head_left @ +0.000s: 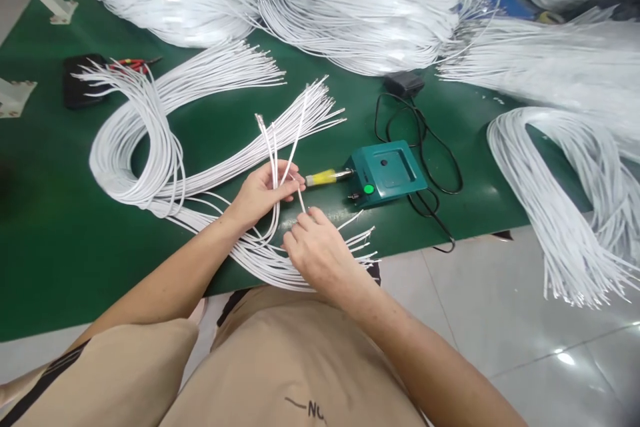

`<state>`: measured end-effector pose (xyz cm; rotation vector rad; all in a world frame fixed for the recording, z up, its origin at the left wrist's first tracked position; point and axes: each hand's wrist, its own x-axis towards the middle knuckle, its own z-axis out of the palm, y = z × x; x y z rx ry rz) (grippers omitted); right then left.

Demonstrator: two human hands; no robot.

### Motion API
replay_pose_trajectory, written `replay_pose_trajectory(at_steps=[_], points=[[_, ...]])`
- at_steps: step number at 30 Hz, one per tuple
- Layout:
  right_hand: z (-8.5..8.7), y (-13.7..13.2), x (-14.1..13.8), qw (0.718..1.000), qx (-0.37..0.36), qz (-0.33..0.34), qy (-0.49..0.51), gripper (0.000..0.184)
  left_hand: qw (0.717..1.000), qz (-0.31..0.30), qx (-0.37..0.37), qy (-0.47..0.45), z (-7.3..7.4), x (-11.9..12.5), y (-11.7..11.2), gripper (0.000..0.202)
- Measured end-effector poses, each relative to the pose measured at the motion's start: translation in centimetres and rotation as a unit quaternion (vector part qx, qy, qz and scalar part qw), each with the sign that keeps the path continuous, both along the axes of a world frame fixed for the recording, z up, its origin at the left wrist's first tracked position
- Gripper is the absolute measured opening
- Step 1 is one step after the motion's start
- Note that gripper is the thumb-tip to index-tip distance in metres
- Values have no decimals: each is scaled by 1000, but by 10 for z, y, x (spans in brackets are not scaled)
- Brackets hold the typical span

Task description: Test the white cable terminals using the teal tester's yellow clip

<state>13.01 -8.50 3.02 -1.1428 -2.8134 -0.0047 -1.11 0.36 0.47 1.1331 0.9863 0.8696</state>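
Several white cables stand up out of my left hand, which is closed round them. My right hand, just below and to the right, pinches a white cable that runs up toward the left fingertips. Right beside those fingertips is the yellow tip holder of a small green box-shaped device with a lit green button. A bundle of white cables curves round behind my left hand, and more cable ends fan out beneath my right hand.
Large heaps of white cables fill the back of the green table. A looped bundle hangs over the right edge. Red-handled pliers lie by a black case. A black adapter and its cord lie behind the device.
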Motion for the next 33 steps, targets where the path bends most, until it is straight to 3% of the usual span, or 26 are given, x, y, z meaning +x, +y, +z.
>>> replay_pose_trajectory(at_steps=[4, 6, 8, 11, 15, 17, 21, 27, 30, 33], points=[[3, -7, 2, 980, -140, -138, 15, 29, 999, 15, 2, 37, 3, -4, 0, 34], [11, 0, 6, 944, -178, -262, 91, 33, 997, -10, 11, 69, 4, -8, 0, 35], [19, 13, 8, 887, -183, -367, 211, 35, 994, -65, 1, 83, 7, -13, 1, 34], [25, 34, 10, 814, -232, -383, 369, 24, 983, -151, -30, 104, 13, -21, 2, 33], [20, 43, 9, 769, -277, -350, 457, 21, 974, -191, -42, 112, 19, -27, 7, 29], [18, 38, 10, 768, -291, -330, 465, 22, 981, -168, -55, 81, 20, -28, 9, 28], [14, 25, 9, 806, -342, -276, 396, 22, 995, -14, -101, -16, 19, -24, 11, 30], [7, 15, 3, 818, -386, -283, 319, 22, 992, -22, -96, -73, 12, -13, 9, 36], [10, 24, 8, 823, -338, -326, 320, 20, 994, -10, -77, -71, 9, -11, 8, 40], [17, 41, 14, 802, -263, -351, 405, 20, 996, -14, -58, -60, 8, -10, 6, 47]])
